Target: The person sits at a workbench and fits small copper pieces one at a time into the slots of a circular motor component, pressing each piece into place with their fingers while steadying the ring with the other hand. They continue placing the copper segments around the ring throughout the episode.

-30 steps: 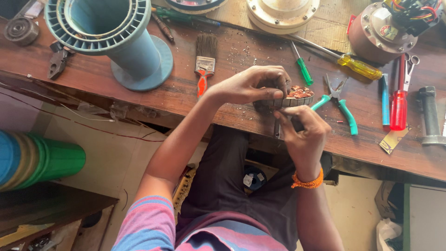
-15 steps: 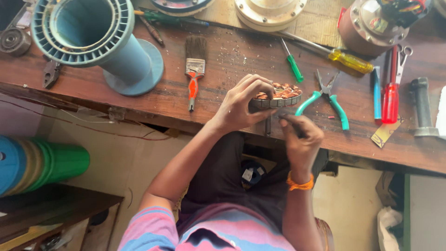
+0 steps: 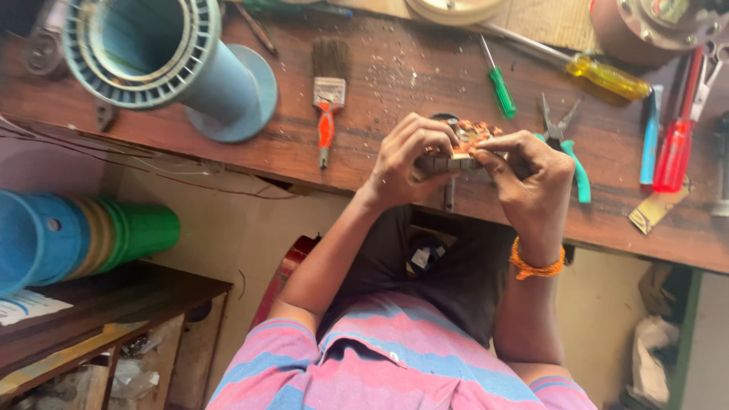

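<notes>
Head view: a person's left hand (image 3: 406, 163) and right hand (image 3: 531, 176) meet at the near edge of a worn wooden workbench (image 3: 380, 91), both closed around a small metal part wound with copper wire (image 3: 465, 140). The left hand curls over the part from the side, fingers bent and knuckles raised, thumb tucked beneath it. The right hand grips from the opposite side, thumb and forefinger pinched at the top of the copper winding, wrist bent and ringed by an orange thread band (image 3: 536, 266). Both forearms rise from a pink-and-blue striped shirt (image 3: 395, 364) and converge on the part, which sits just above the bench edge, partly hidden by the fingers.

Just beside the right hand lie teal-handled pliers (image 3: 566, 148). Farther back rest a green-handled screwdriver (image 3: 497, 83) and a yellow-handled screwdriver (image 3: 600, 74); to the right, a red-handled tool (image 3: 674, 144) and a blue-handled tool (image 3: 650, 137) lie side by side. Left of the hands an orange-handled paintbrush (image 3: 328, 95) points toward the bench edge, and beyond it a large blue-grey spool (image 3: 175, 61) lies tilted on the bench. Stacked blue and green plastic cones (image 3: 83, 239) lie on a lower shelf at far left.
</notes>
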